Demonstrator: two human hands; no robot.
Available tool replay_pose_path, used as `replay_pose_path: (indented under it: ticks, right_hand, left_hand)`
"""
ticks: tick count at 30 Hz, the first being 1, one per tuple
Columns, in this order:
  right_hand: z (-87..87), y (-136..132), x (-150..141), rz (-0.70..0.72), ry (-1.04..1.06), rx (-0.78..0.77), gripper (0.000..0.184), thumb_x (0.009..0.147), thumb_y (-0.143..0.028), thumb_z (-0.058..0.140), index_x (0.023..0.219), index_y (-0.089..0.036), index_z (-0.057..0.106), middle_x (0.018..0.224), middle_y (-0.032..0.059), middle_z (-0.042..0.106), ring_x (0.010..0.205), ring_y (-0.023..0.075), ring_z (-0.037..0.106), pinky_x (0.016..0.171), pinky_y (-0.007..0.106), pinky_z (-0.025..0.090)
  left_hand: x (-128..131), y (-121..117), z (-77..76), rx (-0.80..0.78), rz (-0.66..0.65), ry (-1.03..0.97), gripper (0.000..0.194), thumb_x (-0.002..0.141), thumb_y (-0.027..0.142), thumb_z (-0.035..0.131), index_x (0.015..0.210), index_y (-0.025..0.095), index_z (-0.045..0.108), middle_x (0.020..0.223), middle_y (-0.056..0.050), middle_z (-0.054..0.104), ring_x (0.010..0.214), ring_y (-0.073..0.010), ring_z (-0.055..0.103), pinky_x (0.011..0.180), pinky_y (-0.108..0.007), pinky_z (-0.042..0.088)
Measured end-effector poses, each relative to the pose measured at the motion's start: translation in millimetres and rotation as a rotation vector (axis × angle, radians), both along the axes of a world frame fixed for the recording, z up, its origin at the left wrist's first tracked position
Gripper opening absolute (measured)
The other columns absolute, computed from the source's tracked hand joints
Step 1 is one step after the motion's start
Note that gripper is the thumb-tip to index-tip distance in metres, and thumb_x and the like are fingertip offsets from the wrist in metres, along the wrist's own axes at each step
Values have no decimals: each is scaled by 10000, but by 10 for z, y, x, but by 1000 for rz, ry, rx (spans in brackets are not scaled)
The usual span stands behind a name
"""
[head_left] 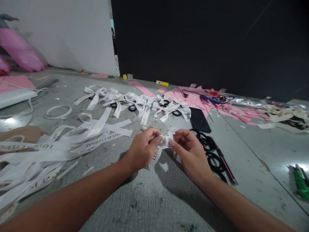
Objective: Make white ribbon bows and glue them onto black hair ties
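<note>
Between my two hands, above the grey floor, is a white printed ribbon (166, 140) gathered into a loop or bow, its lettered tail hanging down. My left hand (144, 147) pinches the left side of it between thumb and fingers. On the other side my right hand (190, 150) grips the ribbon with thumb and forefinger, the other fingers curled. Behind them lies a row of finished-looking white bows (145, 104), some with black hair ties. Several black hair ties (213, 161) lie in a line to the right of my right hand.
Loose white ribbon strips (89, 145) cover the floor at left, near a roll-like white ring (58, 111). A dark phone (200, 120) lies beyond my right hand. Pink paper (190, 100), a blue-handled corded tool (210, 99), a yellow glue stick (162, 83) and a green object (300, 182) lie around.
</note>
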State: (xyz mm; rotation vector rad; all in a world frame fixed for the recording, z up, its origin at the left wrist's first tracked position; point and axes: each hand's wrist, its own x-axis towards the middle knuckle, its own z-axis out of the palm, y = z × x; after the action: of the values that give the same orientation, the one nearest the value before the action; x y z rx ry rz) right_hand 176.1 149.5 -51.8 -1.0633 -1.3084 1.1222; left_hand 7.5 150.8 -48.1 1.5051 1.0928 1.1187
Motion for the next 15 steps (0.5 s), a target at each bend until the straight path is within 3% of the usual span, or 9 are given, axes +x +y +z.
replay_pose_path:
  ticks: [3,7,9,15]
  right_hand:
    - [-12,6,-2,51,53,-64,384,763,-306,742,1082,-273,529,893,-21,570,745,128,580,664,264,488]
    - [24,-11,17,126,-102,-96,188,818,-368,694,886,-203,634,794,1,589,703,131,544,642,268,441]
    - [42,-25,23,126,-131,-77,182,821,-369,695,812,-193,648,743,0,596,687,130,524,634,267,421]
    - [7,-33,19,108,-28,-154,174,816,-374,707,864,-210,673,704,-12,595,611,111,486,559,251,368]
  left_hand:
    - [-15,0,18,24,0,72,175,915,348,486,873,191,551,638,49,535,566,-93,429,552,-238,345]
    - [-24,-12,61,50,-17,155,207,932,343,444,843,189,551,654,36,536,609,-113,461,596,-262,355]
    - [-17,-18,65,37,-39,141,229,942,354,420,840,190,544,667,26,551,622,-123,480,614,-274,365]
    - [33,-13,0,-47,-19,18,302,969,433,339,866,198,498,708,3,570,652,-138,536,626,-282,399]
